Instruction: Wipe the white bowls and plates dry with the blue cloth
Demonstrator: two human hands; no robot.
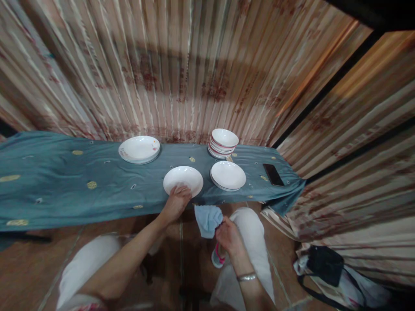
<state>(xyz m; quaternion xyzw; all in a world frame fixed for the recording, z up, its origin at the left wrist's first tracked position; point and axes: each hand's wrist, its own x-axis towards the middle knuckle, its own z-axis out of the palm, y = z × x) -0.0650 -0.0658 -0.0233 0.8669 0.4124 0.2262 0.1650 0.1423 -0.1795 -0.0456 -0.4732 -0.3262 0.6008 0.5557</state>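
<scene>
A shallow white plate lies near the table's front edge. My left hand grips its near rim, fingers over the inside; the thumb is hidden. Lower and to the right, in front of the table edge, my right hand is closed on one corner of a light blue cloth, which hangs out to the left. Right of the plate sits a short stack of white plates. Behind that stack rises a pile of red-rimmed white bowls.
Flower-patterned plates are stacked at the back left of the narrow table, on a teal tablecloth. A black phone lies at the right end. Pleated curtains hang behind. On the floor at right is a dark bag.
</scene>
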